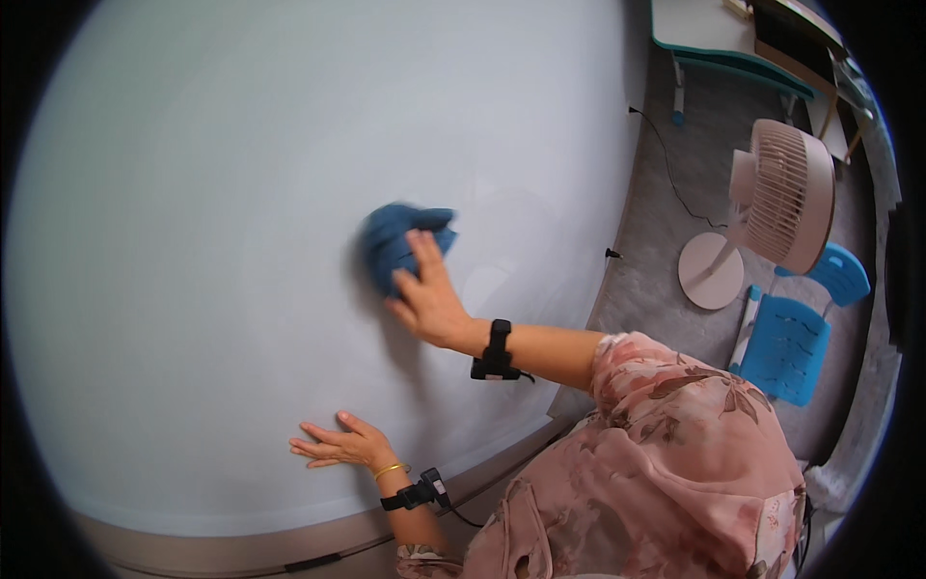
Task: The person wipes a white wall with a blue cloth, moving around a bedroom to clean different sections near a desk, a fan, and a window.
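Observation:
My right hand (429,294) presses a crumpled blue cloth (389,241) against a large, smooth white surface (222,261). Its fingers lie over the cloth's right side, and the cloth's edges are slightly blurred. Lower and to the left, my left hand (342,446) is open with its fingers spread and holds nothing. It is close to the same white surface; whether it touches cannot be made out. Each wrist wears a black strap with a small device, and a gold bangle circles the left wrist.
A pale standing fan (783,198) is at the right, beside a blue chair (789,343). A desk with a teal edge (719,48) stands at the far right. Black cable (672,174) crosses the grey floor. Along the white surface's lower edge runs a beige strip (212,552).

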### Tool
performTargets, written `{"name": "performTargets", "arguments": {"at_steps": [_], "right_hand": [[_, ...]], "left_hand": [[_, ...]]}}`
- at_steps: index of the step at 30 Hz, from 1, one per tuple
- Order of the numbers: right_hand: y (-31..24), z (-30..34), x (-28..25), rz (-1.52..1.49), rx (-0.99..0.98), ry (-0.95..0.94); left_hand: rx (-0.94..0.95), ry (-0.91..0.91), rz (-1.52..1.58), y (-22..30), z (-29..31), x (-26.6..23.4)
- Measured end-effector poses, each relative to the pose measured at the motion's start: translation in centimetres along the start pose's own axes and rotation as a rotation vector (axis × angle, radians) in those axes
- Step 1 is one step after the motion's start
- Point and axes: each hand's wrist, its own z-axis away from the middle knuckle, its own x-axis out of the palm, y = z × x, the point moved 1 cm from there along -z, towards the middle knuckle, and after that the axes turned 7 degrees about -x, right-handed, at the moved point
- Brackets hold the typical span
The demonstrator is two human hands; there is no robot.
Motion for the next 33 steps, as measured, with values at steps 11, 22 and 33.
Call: {"name": "performTargets", "arguments": {"at_steps": [11,22,33], "right_hand": [[20.6,4.1,-4.0,0.243,0.958,0.547],[10.2,6.4,-2.3,0.019,0.767,0.174],[36.8,3.8,-12.0,0.261,1.091,0.565]], "left_hand": [[0.392,0.019,0.037,9.5,-1.2,1.5],[0.381,0.085,-0.069,8.1,-0.8,1.6],[0.439,0.116,-0.132,9.3,-0.7,1.7]]}}
